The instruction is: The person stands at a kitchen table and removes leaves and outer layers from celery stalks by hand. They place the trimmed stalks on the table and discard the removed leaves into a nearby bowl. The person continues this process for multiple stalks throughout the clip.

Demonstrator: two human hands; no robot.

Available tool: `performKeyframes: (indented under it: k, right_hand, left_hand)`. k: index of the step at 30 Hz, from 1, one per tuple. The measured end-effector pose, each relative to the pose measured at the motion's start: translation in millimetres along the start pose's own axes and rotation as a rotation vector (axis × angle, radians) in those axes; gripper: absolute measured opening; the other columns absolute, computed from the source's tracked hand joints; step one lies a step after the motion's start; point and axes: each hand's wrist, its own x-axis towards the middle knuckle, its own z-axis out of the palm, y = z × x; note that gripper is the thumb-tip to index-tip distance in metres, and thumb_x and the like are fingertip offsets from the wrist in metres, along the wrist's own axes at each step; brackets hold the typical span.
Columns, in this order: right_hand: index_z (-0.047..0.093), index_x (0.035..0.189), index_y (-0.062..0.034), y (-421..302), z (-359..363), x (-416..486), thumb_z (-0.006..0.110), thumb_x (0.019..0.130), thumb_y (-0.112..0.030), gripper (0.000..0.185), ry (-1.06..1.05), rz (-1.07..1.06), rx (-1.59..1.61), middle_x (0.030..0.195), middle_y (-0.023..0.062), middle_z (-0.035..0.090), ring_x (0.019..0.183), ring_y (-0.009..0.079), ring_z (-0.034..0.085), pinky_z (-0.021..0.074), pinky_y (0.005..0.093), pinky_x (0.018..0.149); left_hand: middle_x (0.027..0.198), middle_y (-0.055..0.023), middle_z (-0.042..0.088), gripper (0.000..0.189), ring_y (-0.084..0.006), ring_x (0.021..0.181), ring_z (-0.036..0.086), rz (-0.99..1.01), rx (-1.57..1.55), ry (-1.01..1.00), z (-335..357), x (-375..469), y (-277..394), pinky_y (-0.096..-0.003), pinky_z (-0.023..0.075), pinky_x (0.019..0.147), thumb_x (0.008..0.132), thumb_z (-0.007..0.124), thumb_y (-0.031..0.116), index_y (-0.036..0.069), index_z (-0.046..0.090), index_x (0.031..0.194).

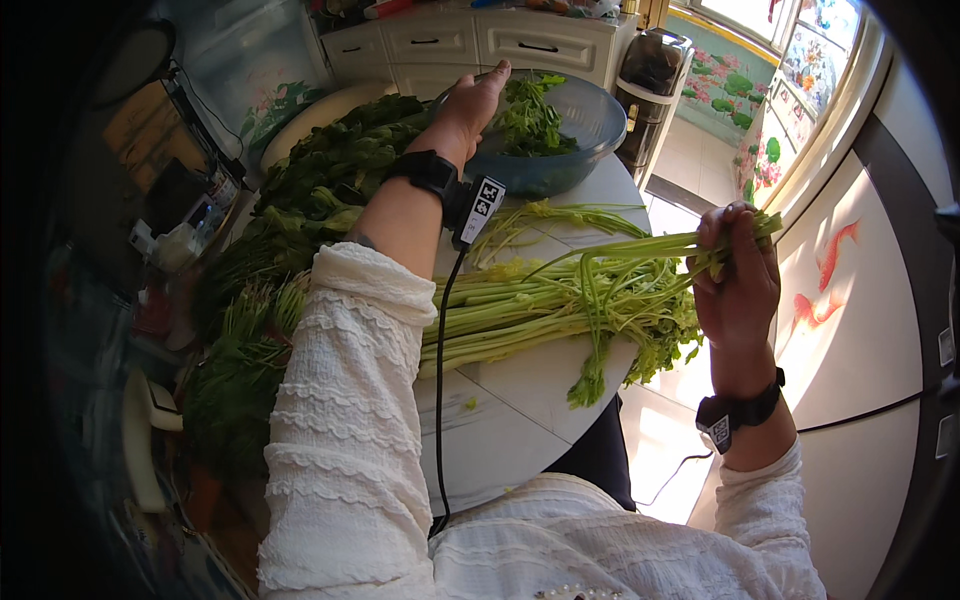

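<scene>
My left hand (472,109) is over the near-left rim of a translucent bluish plastic bowl (600,142), thumb spread away from the fingers, with some fingers partly hidden. Just right of its palm, leafy celery tops (531,112) are in the bowl; no grip on them shows. My right hand (739,274) is raised past the table's right side, closed around a few celery stalks (645,246). Their cut ends stick out beyond the fingers, and the thin stems trail left over a large heap of celery (517,307) lying on the table.
Dark leafy greens (322,180) are piled along the left of the round, marble-patterned table (502,420). Loose stripped stems (562,217) lie between bowl and heap. A black cable (440,390) hangs from my left wrist device. White drawers (427,41) stand behind the table.
</scene>
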Motion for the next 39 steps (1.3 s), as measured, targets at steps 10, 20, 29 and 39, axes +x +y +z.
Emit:
performKeyframes:
  k: [10, 20, 29, 39]
  right_hand:
    - [0.057, 0.117, -0.0002, -138.7, -73.6, 117.9, 0.039, 0.107, -0.023, 0.031, -0.379, -0.297, -0.295, 0.105, 0.0125, 0.065, 0.067, 0.0113, 0.049, 0.0374, 0.0242, 0.056]
    - [0.058, 0.112, -0.0041, -9.3, -13.1, 183.2, 0.047, 0.104, -0.035, 0.033, -0.695, -0.08, -1.522, 0.095, 0.0079, 0.067, 0.089, 0.0186, 0.065, 0.0505, 0.0364, 0.081]
    - [0.062, 0.111, -0.0069, 153.8, 33.7, 147.5, 0.054, 0.094, -0.018, 0.022, -1.244, -0.113, -1.745, 0.103, 0.0165, 0.067, 0.099, 0.0363, 0.065, 0.0525, 0.043, 0.083]
    - [0.057, 0.126, -0.0034, 204.5, 63.7, 138.9, 0.069, 0.085, -0.041, 0.057, -1.08, 0.294, -1.717, 0.116, 0.0199, 0.066, 0.111, 0.0365, 0.062, 0.0488, 0.0443, 0.093]
  left_hand:
    - [0.137, -0.015, 0.054, 0.053, -0.026, 0.124, 0.052, -0.04, 0.43, -0.586, -58.5, -152.4, -77.1, -0.0354, 0.039, 0.106, 0.095, 0.064, 0.033, -0.001, 0.052, 0.134]
    - [0.151, -0.0156, 0.037, 0.081, -0.0349, 0.144, 0.027, 0.103, 0.766, -0.376, -111.5, -214.3, -113.9, -0.0435, 0.0275, 0.116, 0.078, 0.079, 0.043, 0.005, 0.046, 0.141]
    - [0.151, -0.0174, 0.035, 0.081, -0.0313, 0.141, 0.033, 0.136, 0.45, -0.432, -133.9, -201.0, -152.7, -0.0391, 0.0308, 0.114, 0.08, 0.079, 0.038, 0.002, 0.042, 0.143]
    - [0.146, -0.0169, 0.041, 0.074, -0.0294, 0.135, 0.041, 0.186, 0.305, -0.372, -137.5, -196.9, -171.8, -0.0371, 0.0382, 0.109, 0.081, 0.079, 0.031, -0.001, 0.046, 0.139]
